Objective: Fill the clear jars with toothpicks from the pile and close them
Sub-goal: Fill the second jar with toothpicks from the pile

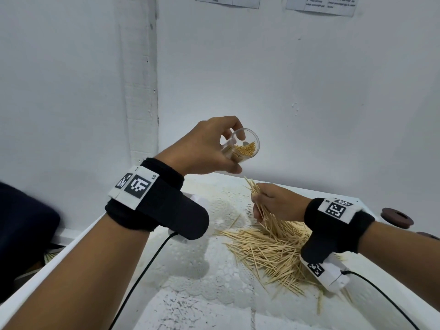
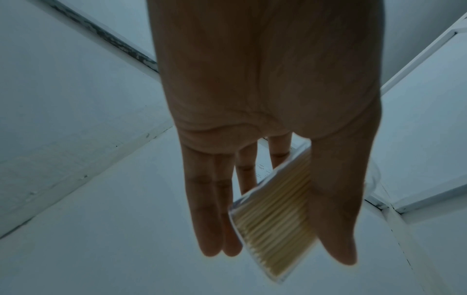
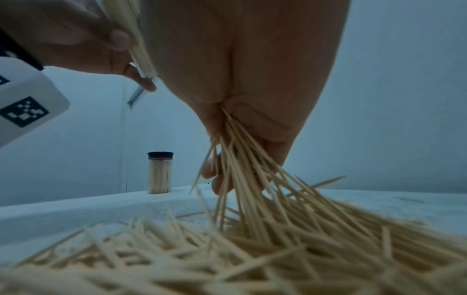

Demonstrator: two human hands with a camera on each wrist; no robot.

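Pale tan toothpicks [image 1: 273, 248], clear jar [image 1: 240, 146], seemingly dark-lidded far jar [image 3: 159, 173].

Held jar [image 1: 240, 146] above-left of pile [image 1: 273, 248] — capped jar [image 3: 159, 173] behind.

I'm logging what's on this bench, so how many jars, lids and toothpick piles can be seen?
Open jar in the left hand: 1
Closed jar: 1
Loose brown lids: 2, one cut off at the frame edge
Toothpick pile: 1
Total: 5
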